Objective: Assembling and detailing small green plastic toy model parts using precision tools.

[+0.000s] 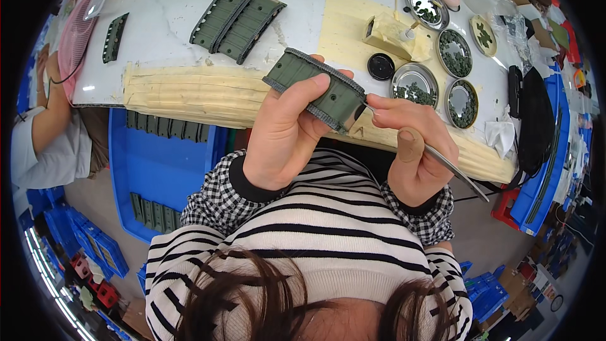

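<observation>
A curved dark green piece (328,96) with ribbed raised edges and small round holes is in my left hand (273,137), the thumb pressed on its outer face. My right hand (424,127) grips slim metal tweezers (459,172), whose rear end sticks out to the lower right. Their tip meets or nearly meets the right end of the green piece; exact contact is too small to tell. A beige covering wraps my right thumb. Both hands are above the table's padded front edge (189,91).
More curved green pieces (237,24) lie behind my left hand, and a narrow one (115,38) farther left. Round metal dishes (435,82) of small dark green bits stand at the right, beside a black lid (380,66) and a tape-wrapped holder (385,36). A blue bin (161,180) holds green strips.
</observation>
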Demonstrator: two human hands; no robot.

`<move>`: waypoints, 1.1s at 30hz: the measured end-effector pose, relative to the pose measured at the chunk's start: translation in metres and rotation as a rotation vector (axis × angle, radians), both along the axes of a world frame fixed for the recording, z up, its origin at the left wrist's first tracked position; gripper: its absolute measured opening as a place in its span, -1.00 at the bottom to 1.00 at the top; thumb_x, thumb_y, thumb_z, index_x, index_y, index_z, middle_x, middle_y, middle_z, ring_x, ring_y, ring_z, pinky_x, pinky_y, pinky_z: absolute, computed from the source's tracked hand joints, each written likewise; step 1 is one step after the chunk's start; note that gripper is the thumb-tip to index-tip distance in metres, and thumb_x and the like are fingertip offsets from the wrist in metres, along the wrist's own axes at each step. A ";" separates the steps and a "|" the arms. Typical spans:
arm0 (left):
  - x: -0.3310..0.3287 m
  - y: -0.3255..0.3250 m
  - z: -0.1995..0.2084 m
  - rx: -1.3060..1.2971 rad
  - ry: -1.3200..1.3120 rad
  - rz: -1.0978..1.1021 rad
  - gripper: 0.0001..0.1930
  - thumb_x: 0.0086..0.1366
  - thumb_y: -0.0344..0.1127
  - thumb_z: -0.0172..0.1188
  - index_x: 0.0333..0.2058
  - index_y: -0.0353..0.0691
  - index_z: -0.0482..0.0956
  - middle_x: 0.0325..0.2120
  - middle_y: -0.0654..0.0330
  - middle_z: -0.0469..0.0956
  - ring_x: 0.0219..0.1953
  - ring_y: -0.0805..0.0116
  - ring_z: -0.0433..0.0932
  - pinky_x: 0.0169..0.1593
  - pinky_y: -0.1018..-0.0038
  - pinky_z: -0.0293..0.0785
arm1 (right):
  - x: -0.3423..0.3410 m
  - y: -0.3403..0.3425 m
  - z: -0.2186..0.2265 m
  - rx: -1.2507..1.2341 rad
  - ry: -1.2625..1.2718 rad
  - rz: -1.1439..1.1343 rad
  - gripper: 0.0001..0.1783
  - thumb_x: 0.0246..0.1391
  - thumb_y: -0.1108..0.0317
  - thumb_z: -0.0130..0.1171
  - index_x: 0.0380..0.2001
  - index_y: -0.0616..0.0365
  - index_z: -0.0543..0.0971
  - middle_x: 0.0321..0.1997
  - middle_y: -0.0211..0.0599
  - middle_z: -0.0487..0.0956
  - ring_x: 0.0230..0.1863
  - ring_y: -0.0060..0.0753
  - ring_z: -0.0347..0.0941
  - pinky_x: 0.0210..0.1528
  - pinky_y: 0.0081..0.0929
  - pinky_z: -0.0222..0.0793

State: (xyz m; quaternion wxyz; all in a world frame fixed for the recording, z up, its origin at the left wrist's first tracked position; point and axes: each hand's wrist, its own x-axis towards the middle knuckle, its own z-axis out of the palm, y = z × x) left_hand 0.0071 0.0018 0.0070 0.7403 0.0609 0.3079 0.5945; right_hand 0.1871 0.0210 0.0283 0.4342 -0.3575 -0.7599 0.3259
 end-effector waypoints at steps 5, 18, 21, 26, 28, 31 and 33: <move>0.004 0.000 0.000 -0.002 0.045 0.033 -0.66 0.31 -0.41 0.06 0.05 -0.23 0.30 -0.06 -0.04 0.48 -0.04 0.29 0.54 -0.02 0.38 0.57 | 0.000 0.000 -0.001 -0.006 -0.018 -0.008 -0.89 0.12 0.55 0.12 -0.29 0.31 0.59 -0.22 -0.03 0.63 -0.24 -0.22 0.58 -0.21 -0.49 0.49; 0.003 0.001 0.001 0.001 -0.096 -0.019 -0.65 0.32 -0.40 0.08 0.05 -0.21 0.26 -0.05 -0.03 0.47 -0.10 0.21 0.57 -0.13 0.29 0.62 | 0.010 -0.002 0.001 0.108 0.009 0.091 -0.79 0.11 0.49 0.16 -0.18 0.32 0.55 -0.14 0.04 0.60 -0.14 -0.09 0.57 -0.06 -0.35 0.48; 0.003 0.001 0.001 0.007 -0.101 -0.022 -0.65 0.32 -0.39 0.07 0.05 -0.20 0.26 -0.05 -0.03 0.48 -0.10 0.21 0.57 -0.11 0.27 0.61 | 0.011 -0.004 0.003 0.118 -0.019 0.102 -0.75 0.07 0.49 0.18 -0.15 0.32 0.54 -0.11 0.04 0.59 -0.11 -0.07 0.56 -0.04 -0.32 0.48; 0.005 0.000 0.001 0.016 -0.105 -0.021 -0.65 0.32 -0.40 0.07 0.05 -0.19 0.26 -0.05 -0.04 0.48 -0.10 0.22 0.57 -0.10 0.28 0.60 | 0.012 -0.004 0.004 0.148 -0.017 0.118 -0.71 0.04 0.51 0.20 -0.13 0.33 0.53 -0.11 0.05 0.57 -0.08 -0.05 0.55 -0.03 -0.33 0.48; 0.005 0.000 0.001 0.018 -0.102 -0.021 -0.65 0.32 -0.40 0.07 0.05 -0.18 0.26 -0.04 -0.04 0.48 -0.10 0.22 0.57 -0.10 0.29 0.60 | 0.012 -0.005 0.003 0.163 -0.018 0.109 -0.71 0.04 0.52 0.21 -0.12 0.34 0.53 -0.12 0.05 0.57 -0.08 -0.04 0.55 -0.04 -0.34 0.49; 0.006 -0.001 0.001 0.028 -0.099 -0.018 -0.64 0.32 -0.39 0.07 0.06 -0.17 0.25 -0.04 -0.04 0.48 -0.09 0.22 0.57 -0.09 0.29 0.60 | 0.012 -0.005 0.003 0.200 -0.033 0.110 -0.70 0.03 0.53 0.21 -0.13 0.34 0.52 -0.12 0.05 0.57 -0.08 -0.05 0.56 -0.06 -0.34 0.51; 0.007 -0.002 0.001 0.031 -0.096 -0.013 -0.64 0.32 -0.39 0.06 0.07 -0.16 0.25 -0.04 -0.03 0.47 -0.09 0.21 0.57 -0.09 0.29 0.60 | 0.012 -0.005 0.002 0.228 -0.046 0.106 -0.70 0.02 0.54 0.21 -0.13 0.34 0.52 -0.13 0.05 0.57 -0.09 -0.05 0.56 -0.08 -0.33 0.52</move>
